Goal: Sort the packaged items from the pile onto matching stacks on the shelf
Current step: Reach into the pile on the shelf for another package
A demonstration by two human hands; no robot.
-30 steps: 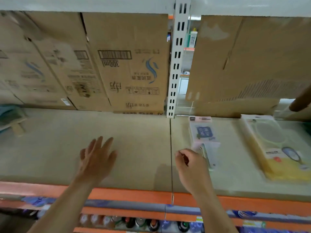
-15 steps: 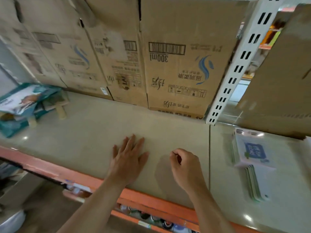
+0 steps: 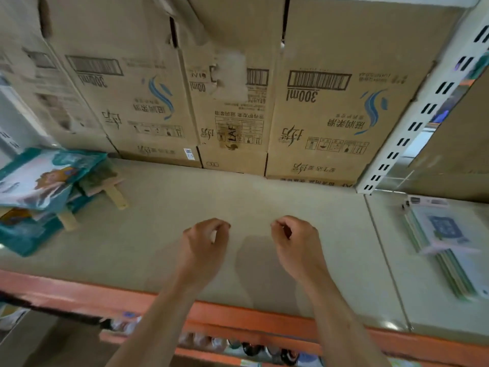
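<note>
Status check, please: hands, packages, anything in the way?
Left hand, right hand: curled, holding nothing. Teal package pile at left, packet stack at right. Path to pile open.

Left hand [image 3: 203, 247], right hand [image 3: 297, 247] curled, empty, above shelf [image 3: 158, 234]; pile [image 3: 39, 186] left, stack [image 3: 447, 242] right.

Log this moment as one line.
left hand: curled, empty | right hand: curled, empty | pile: left on shelf | stack: right

Bare shelf [image 3: 164, 234] lies between teal pile [image 3: 39, 192] and packet stack [image 3: 447, 247].
</note>
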